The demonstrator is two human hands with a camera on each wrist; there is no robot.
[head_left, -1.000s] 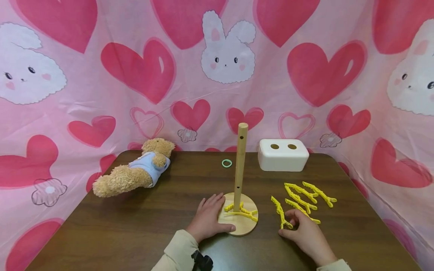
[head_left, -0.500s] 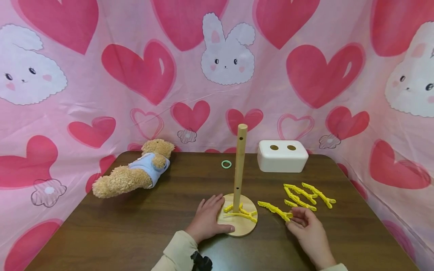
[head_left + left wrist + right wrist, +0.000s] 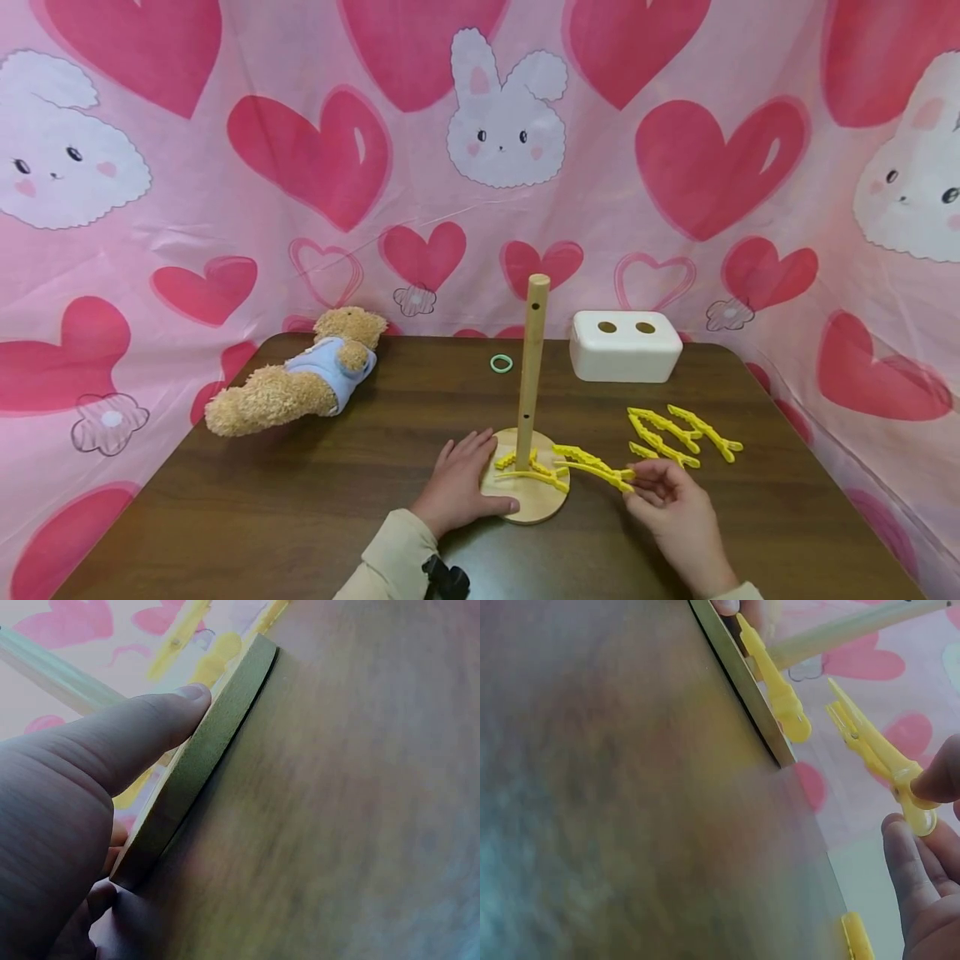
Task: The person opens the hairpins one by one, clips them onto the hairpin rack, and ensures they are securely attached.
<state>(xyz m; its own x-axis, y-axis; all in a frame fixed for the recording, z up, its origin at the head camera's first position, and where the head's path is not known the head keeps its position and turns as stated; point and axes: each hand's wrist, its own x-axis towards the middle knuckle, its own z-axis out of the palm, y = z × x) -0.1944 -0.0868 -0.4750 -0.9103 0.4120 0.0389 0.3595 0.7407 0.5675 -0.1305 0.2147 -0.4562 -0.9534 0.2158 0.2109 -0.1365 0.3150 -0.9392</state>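
A round wooden stand base (image 3: 534, 508) carries an upright wooden post (image 3: 531, 358). My left hand (image 3: 461, 492) rests along the base's left and front rim; its straight thumb (image 3: 142, 731) lies on the top edge in the left wrist view. On the base a yellow alligator hair clip (image 3: 551, 478) lies against the foot of the post, one jaw passing in front. With thumb and fingers my right hand (image 3: 678, 508) pinches the handle end of another yellow hair clip (image 3: 600, 471). That clip's jaws are parted and point left, over the base's right rim in the head view.
Several yellow hair clips (image 3: 667, 433) lie on the brown table (image 3: 300, 500) at the right. Behind stand a white box with two holes (image 3: 626, 354) and a green ring (image 3: 501, 363). A teddy bear (image 3: 315, 379) lies back left. A patterned pink curtain (image 3: 420, 192) surrounds the table.
My right hand has picked a hair clip off the table and brought it left to the base, turning it sideways; its jaws have spread apart. My left hand has stayed on the base.
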